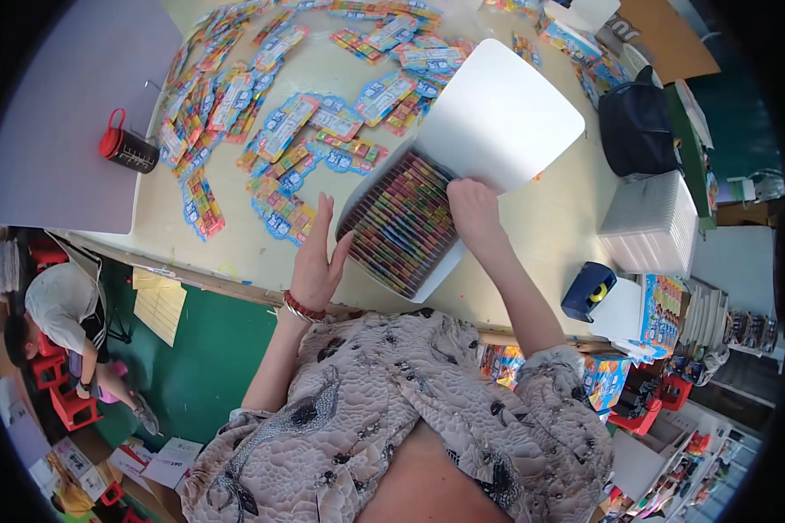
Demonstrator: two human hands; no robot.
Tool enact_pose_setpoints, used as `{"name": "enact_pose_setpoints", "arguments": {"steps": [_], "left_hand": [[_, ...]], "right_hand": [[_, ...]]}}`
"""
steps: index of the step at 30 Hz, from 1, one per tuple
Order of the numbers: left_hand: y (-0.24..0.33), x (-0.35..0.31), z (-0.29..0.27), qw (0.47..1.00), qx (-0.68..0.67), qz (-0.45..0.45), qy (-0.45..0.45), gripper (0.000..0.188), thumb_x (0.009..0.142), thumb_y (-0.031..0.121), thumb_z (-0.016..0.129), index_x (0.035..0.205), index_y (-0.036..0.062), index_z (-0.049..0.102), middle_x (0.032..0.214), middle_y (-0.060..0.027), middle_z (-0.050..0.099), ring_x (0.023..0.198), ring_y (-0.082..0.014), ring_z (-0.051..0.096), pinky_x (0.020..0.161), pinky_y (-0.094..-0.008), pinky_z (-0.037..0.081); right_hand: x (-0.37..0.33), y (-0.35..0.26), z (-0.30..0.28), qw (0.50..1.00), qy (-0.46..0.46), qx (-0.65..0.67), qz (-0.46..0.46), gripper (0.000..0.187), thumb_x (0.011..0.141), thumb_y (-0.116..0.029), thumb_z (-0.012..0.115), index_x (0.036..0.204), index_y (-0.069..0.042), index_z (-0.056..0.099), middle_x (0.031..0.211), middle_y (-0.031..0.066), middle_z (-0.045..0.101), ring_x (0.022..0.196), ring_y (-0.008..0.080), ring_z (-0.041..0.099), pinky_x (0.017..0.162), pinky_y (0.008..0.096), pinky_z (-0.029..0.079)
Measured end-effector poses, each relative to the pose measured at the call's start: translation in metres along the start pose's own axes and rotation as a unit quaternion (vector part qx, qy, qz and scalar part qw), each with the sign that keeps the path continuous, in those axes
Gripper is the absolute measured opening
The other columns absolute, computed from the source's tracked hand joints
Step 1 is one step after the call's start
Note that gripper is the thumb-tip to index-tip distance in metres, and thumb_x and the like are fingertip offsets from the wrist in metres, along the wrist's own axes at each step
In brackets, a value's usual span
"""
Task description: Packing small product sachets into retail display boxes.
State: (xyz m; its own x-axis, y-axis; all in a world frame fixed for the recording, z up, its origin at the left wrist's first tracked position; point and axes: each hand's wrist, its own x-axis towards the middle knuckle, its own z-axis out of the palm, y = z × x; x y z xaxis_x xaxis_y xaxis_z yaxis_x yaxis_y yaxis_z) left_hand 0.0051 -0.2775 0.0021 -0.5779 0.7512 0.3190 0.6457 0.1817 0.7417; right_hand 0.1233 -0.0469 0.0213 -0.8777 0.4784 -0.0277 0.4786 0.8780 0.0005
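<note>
A white box (pixel 438 277) stands at the table's near edge with its lid (pixel 504 113) folded back to the far right. Inside, a clear tray holds tightly packed rows of small multicoloured strips (pixel 401 228). My left hand (pixel 316 266) is at the box's left side, fingers stretched up and thumb apart, holding nothing. My right hand (pixel 475 213) is closed at the box's right edge, below the lid. Its fingers curl inward, and whatever they grip is hidden. Many blister-carded packs (pixel 285 126) in blue, yellow and red lie beyond and left of the box.
A dark bottle with a red cap (pixel 131 150) lies at the left. On the right are a dark bag (pixel 637 126), a stack of clear trays (pixel 650 222), a blue tape dispenser (pixel 590 290) and a printed carton (pixel 661 305). Another person (pixel 65 305) bends over at the lower left.
</note>
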Motion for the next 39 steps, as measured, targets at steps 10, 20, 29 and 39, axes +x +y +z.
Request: {"name": "enact_pose_setpoints", "arguments": {"steps": [10,20,29,39], "left_hand": [[-0.026,0.011,-0.004,0.985,0.001,-0.147,-0.095,0.045,0.089,0.000,0.051,0.133,0.0097,0.047,0.099,-0.0212,0.063,0.082,-0.0281,0.064,0.072,-0.0331,0.048],[-0.046,0.018,-0.005,0.984,0.075,0.143,-0.069,0.054,0.083,-0.010,0.048,0.133,0.0081,0.047,0.128,-0.0146,0.054,0.118,-0.0305,0.053,0.092,-0.0342,0.045],[-0.036,0.014,-0.008,0.985,0.044,0.108,-0.130,0.045,0.089,0.013,0.051,0.132,0.0060,0.046,0.145,-0.0093,0.036,0.136,-0.0323,0.029,0.106,-0.0502,0.030],[-0.039,0.011,-0.016,0.969,0.161,0.123,-0.144,0.039,0.091,0.015,0.048,0.130,0.0119,0.050,0.144,-0.0021,0.039,0.135,-0.0243,0.033,0.110,-0.0474,0.021]], "right_hand": [[0.074,-0.027,-0.031,0.938,0.205,-0.023,-0.277,0.011,0.080,-0.005,0.051,0.090,-0.004,0.057,0.100,0.0115,0.060,0.094,0.0239,0.061,0.067,0.0337,0.052],[0.075,-0.007,-0.001,0.894,0.136,-0.082,-0.418,0.009,0.078,-0.011,0.054,0.085,-0.005,0.057,0.088,0.0057,0.055,0.086,0.0202,0.057,0.067,0.0290,0.051],[0.102,-0.030,-0.032,0.902,0.043,0.085,-0.421,0.015,0.073,-0.022,0.065,0.075,-0.007,0.062,0.079,0.0056,0.058,0.080,0.0235,0.058,0.070,0.0353,0.048],[0.159,-0.015,-0.020,0.907,-0.140,-0.102,-0.384,0.017,0.065,-0.021,0.073,0.064,-0.005,0.067,0.079,0.0076,0.061,0.091,0.0251,0.056,0.072,0.0372,0.045]]}}
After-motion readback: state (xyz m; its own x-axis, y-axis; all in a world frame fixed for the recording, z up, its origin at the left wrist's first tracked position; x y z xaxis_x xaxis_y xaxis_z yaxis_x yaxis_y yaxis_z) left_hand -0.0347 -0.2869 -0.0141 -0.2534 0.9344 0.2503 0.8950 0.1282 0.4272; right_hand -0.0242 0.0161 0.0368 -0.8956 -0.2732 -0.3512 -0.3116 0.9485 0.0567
